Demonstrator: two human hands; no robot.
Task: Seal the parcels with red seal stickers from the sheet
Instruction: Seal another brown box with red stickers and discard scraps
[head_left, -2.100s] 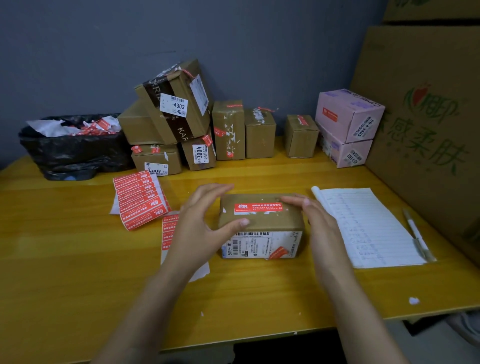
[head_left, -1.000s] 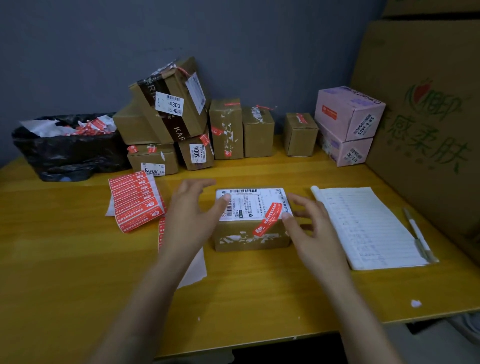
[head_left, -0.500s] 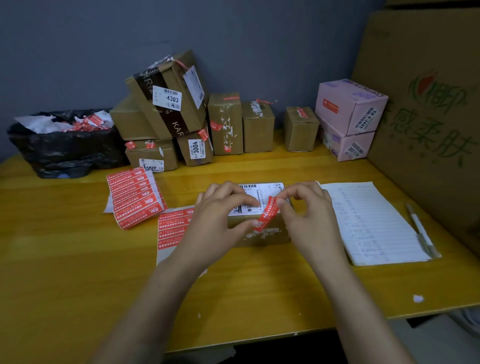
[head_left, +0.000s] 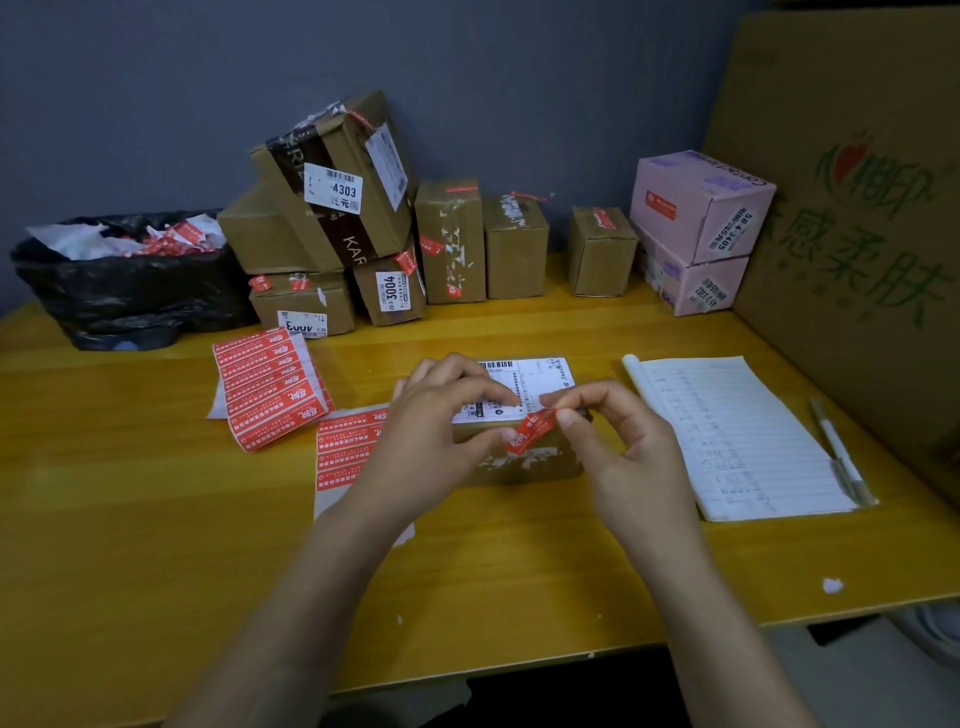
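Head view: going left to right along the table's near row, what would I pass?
In order: sticker stack → sticker sheet → left hand → parcel → right hand → notebook → pen. The right hand pinches a red sticker.
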